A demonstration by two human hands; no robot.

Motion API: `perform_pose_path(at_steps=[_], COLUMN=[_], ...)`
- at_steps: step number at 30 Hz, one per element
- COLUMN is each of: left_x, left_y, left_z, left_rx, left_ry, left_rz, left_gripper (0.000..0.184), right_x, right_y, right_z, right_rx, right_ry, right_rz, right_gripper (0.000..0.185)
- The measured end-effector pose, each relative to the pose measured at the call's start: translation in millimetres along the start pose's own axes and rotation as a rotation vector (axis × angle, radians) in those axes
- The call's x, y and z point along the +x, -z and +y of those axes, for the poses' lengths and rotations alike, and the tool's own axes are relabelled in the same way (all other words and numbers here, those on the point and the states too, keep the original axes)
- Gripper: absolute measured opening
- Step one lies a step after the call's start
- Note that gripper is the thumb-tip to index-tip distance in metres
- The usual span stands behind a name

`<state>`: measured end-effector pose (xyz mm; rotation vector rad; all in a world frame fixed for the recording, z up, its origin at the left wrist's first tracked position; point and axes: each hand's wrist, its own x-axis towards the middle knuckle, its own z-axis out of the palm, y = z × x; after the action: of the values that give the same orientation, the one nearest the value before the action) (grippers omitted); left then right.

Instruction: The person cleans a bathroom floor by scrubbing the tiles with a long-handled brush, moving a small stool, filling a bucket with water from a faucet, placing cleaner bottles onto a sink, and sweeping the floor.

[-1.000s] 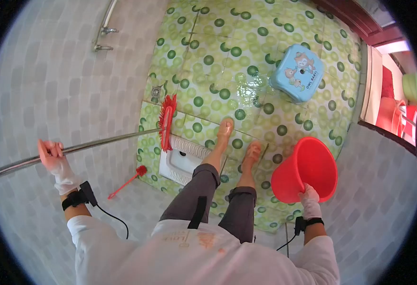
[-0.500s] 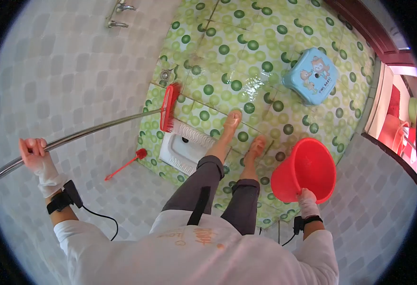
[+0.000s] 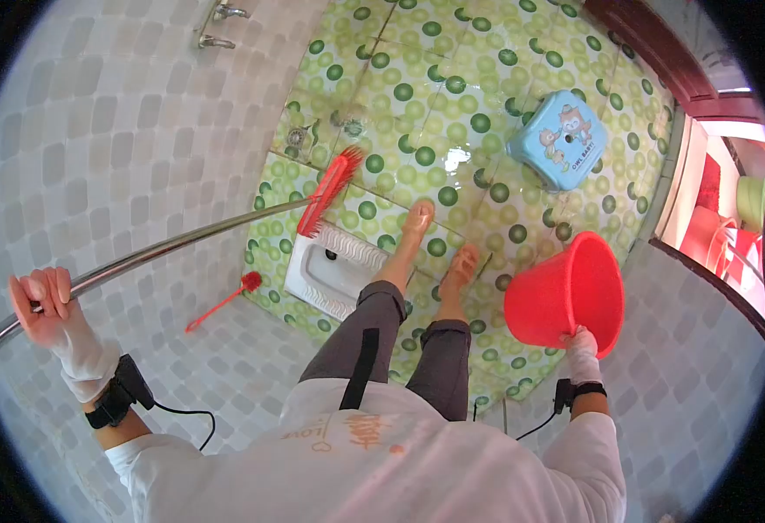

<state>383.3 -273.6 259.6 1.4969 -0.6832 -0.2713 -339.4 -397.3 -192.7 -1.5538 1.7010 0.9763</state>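
Observation:
My left hand (image 3: 44, 305) is closed around the metal handle of a broom (image 3: 164, 245) at the left. The broom's red bristle head (image 3: 328, 192) rests on the wet green-patterned floor, beside the white squat toilet (image 3: 334, 270). At the right, my right hand (image 3: 581, 342) grips the rim of a red bucket (image 3: 544, 301). The bucket is tilted, its mouth facing right, and the part of its inside that shows holds nothing I can make out. Both wrists carry black straps with cables.
A blue step stool (image 3: 564, 139) stands on the floor at upper right. A red toilet brush (image 3: 225, 301) lies near the left wall. A floor drain (image 3: 297, 137) is close to the broom head. Taps (image 3: 221, 26) jut from the wall. A doorway with red items opens at right.
The broom head has shifted right and slightly up and turned at an angle. My right hand has raised the bucket a little and tipped it further to the right.

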Motion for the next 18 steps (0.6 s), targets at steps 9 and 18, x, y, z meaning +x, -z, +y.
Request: perform_pose_path(at_steps=[9, 18], left_x=[-8.7, -18.9], left_y=[-42.6, -82.6], left_z=[0.7, -4.0], left_rx=[-0.099, -0.114], left_ry=[0.054, 0.08], left_rz=[-0.357, -0.513], left_gripper=[0.042, 0.042], right_x=[80.1, 89.3], right_y=[-38.6, -69.4], right_z=[27.1, -3.4], right_rx=[0.127, 0.168], right_ry=[-0.137, -0.175], right_rz=[0.222, 0.248], right_gripper=[0.028, 0.038])
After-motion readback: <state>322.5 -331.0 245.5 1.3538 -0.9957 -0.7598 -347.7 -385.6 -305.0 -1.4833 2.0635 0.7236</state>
